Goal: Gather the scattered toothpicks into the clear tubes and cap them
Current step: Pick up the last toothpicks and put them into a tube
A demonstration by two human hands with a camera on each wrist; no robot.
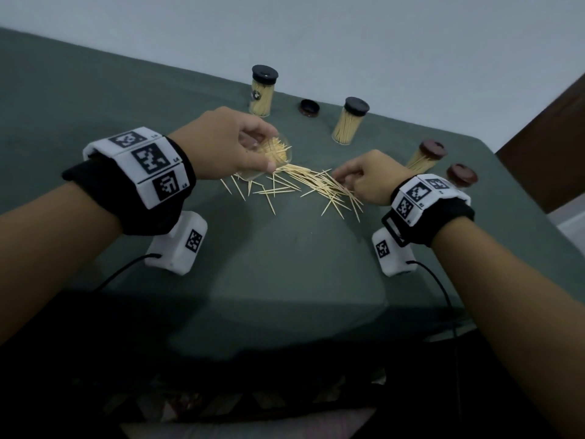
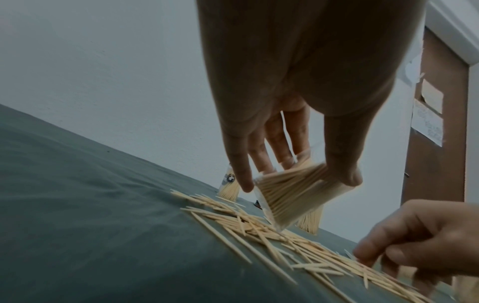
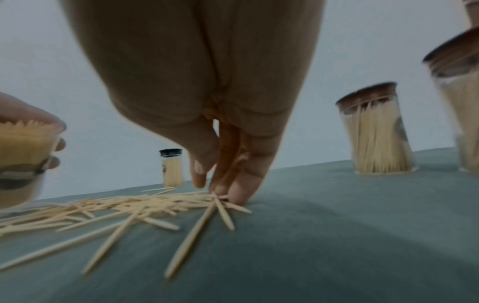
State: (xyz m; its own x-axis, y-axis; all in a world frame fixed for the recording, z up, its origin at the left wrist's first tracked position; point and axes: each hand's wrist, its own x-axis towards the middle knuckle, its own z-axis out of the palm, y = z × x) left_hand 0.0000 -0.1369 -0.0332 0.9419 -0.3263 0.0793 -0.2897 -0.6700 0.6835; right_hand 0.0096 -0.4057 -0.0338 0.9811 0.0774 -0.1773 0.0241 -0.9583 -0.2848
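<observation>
Pale wooden toothpicks [image 1: 304, 185] lie scattered on the grey-green cloth surface [image 1: 285, 264] between both hands. My left hand [image 1: 221, 144] grips an uncapped clear plastic tube [image 2: 285, 196], part-filled and tilted, just above the pile. My right hand [image 1: 364, 179] pinches at the pile's right end, fingertips [image 3: 233, 194] touching the cloth. Four capped tubes stand behind; a loose dark round cap [image 1: 309, 108] lies between two.

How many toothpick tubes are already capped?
4, all upright on the cloth: black-capped far tube, black-capped middle tube, and two brown-capped tubes at right. A fifth, uncapped tube is in the left hand.
</observation>
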